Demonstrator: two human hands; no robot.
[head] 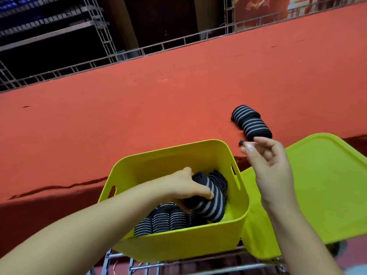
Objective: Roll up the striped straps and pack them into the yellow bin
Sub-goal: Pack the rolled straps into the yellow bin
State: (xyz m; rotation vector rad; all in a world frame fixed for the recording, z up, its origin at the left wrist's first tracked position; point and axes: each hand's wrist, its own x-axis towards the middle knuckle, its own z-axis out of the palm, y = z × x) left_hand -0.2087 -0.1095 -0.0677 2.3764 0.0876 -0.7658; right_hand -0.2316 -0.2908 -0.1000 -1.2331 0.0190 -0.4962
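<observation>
My left hand [190, 187] reaches down inside the yellow bin [174, 241], fingers and thumb curled round a rolled strap [210, 197], which I hold tilted so it can wedge in beside the packed rolls [160, 221] lying under my wrist along the near wall. Those rolls stand side by side to save room; the open floor of the bin is on the far and right side of my hand, so I judge this roll belongs there. The bin's rim stands well above the rolls, so lifting out needs a straight rise.

My right hand [268, 155] hovers just right of the bin, above the yellow lid [327, 185], fingers loosely curled, gripping nothing I can make out. Just beyond its fingertips two more rolled straps [251, 124] lie touching on the red table [139, 116], which stretches far beyond.
</observation>
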